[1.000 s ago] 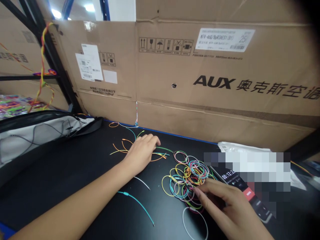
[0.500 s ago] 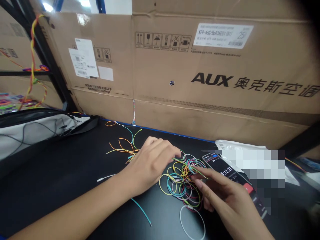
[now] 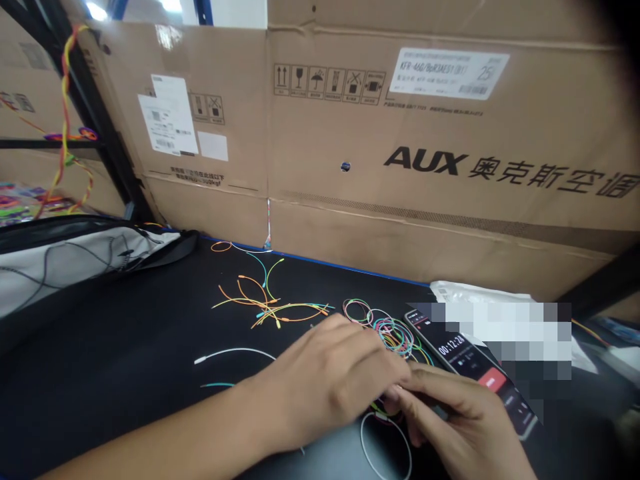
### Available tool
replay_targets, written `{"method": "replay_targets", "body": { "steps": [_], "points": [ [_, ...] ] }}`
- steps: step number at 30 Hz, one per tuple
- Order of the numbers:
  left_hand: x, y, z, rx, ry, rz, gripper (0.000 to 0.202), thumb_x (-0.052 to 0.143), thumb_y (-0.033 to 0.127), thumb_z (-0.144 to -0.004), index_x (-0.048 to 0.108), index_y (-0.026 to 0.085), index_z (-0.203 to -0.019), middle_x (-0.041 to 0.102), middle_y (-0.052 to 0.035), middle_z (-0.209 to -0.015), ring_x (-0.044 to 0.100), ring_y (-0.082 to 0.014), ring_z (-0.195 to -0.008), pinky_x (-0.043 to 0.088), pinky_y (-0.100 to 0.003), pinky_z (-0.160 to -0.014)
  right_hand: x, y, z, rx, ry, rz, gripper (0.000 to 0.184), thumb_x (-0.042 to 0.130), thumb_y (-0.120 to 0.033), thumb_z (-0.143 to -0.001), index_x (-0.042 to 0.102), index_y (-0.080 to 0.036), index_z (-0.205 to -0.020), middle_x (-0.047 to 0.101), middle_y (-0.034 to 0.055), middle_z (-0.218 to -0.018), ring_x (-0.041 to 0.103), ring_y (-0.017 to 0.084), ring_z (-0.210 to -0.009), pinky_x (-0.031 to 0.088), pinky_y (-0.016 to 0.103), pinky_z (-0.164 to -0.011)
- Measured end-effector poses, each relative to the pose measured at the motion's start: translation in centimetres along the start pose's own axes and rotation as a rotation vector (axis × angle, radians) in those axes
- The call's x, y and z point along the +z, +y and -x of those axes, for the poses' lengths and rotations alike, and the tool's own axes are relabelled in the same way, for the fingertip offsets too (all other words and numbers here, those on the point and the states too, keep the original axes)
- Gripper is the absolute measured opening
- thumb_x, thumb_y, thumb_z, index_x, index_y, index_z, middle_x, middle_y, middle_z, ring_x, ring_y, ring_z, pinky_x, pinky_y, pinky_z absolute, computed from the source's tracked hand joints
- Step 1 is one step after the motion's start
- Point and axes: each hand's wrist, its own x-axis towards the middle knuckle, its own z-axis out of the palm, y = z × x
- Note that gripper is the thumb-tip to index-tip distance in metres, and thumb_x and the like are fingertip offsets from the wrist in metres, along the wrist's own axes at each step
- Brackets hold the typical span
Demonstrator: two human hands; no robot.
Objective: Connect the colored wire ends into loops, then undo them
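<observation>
My left hand point(image 3: 345, 373) reaches across the pile of thin coloured wire loops point(image 3: 395, 333), its fingertips pinched together and meeting those of my right hand. My right hand point(image 3: 455, 407) is closed too, with thumb and forefinger pressed together. Whatever lies between the fingertips is hidden. Below the hands rests a white wire loop point(image 3: 386, 445). Left of the pile are several opened wires, orange, yellow and teal point(image 3: 280, 310). A white wire point(image 3: 235, 351) with a connector end lies nearer, partly behind my left hand.
A phone point(image 3: 470, 367) showing a running timer lies beside my right hand. Behind it is a white plastic package point(image 3: 480, 291). A large cardboard box point(image 3: 320, 220) stands along the back of the black table point(image 3: 125, 373). At the left sits a grey and black bag point(image 3: 90, 260).
My left hand has moved right and nearer, from the far side of the pile to the right hand's fingertips. The yellow and orange wires behind it now show. My right hand has barely shifted.
</observation>
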Motion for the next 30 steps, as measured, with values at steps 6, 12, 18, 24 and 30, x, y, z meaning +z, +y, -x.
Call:
{"method": "replay_targets", "body": {
  "steps": [6, 12, 18, 24, 30],
  "points": [
    [-0.3, -0.5, 0.2, -0.016, 0.035, -0.005, 0.020, 0.037, 0.020, -0.110, 0.057, 0.019, -0.114, 0.069, -0.0039, -0.101, 0.063, -0.0156, -0.087, 0.051, -0.030, -0.076, -0.4, -0.6, 0.2, 0.112, 0.020, -0.004, 0.020, 0.069, -0.039, -0.094, 0.080, -0.028, -0.081, 0.068, -0.0014, -0.060, 0.060, 0.015, -0.048, 0.051, 0.023, -0.047],
    [-0.5, -0.3, 0.0, 0.061, 0.085, -0.064, 0.028, 0.032, 0.020, -0.111, 0.059, 0.017, -0.113, 0.070, -0.0047, -0.098, 0.064, -0.0164, -0.083, 0.050, -0.030, -0.069, 0.0, -0.7, 0.4, 0.186, 0.027, -0.121, 0.018, 0.068, -0.041, -0.094, 0.081, -0.030, -0.089, 0.071, -0.0009, -0.069, 0.059, 0.014, -0.047, 0.051, 0.023, -0.048],
    [-0.7, 0.7, -0.2, 0.100, 0.109, 0.011, 0.031, 0.034, 0.019, -0.111, 0.064, 0.017, -0.109, 0.071, -0.0047, -0.094, 0.064, -0.0148, -0.078, 0.051, -0.029, -0.070, -0.4, -0.5, 0.5, 0.279, -0.080, -0.266, 0.020, 0.075, -0.041, -0.089, 0.079, -0.027, -0.075, 0.072, 0.0007, -0.066, 0.062, 0.014, -0.047, 0.052, 0.021, -0.046],
    [-1.0, 0.9, -0.1, 0.104, 0.100, 0.298, 0.016, 0.046, 0.010, -0.105, 0.059, 0.015, -0.113, 0.072, -0.0059, -0.092, 0.066, -0.0147, -0.083, 0.056, -0.027, -0.077, -0.1, -0.6, -0.2, 0.491, -0.087, -0.597, 0.026, 0.097, -0.032, -0.064, 0.074, -0.020, -0.063, 0.070, -0.0017, -0.053, 0.056, 0.005, -0.037, 0.041, 0.012, -0.038],
    [-0.8, 0.6, 0.3, 0.058, 0.165, 0.417, 0.019, 0.059, 0.013, -0.101, 0.061, 0.015, -0.120, 0.073, -0.0105, -0.107, 0.070, -0.0160, -0.096, 0.058, -0.024, -0.084, 0.1, -0.7, -0.3, 0.533, -0.161, -0.716, 0.039, 0.098, -0.044, -0.062, 0.069, -0.017, -0.068, 0.070, -0.0007, -0.053, 0.056, 0.005, -0.036, 0.043, 0.013, -0.036]
  ]
}}
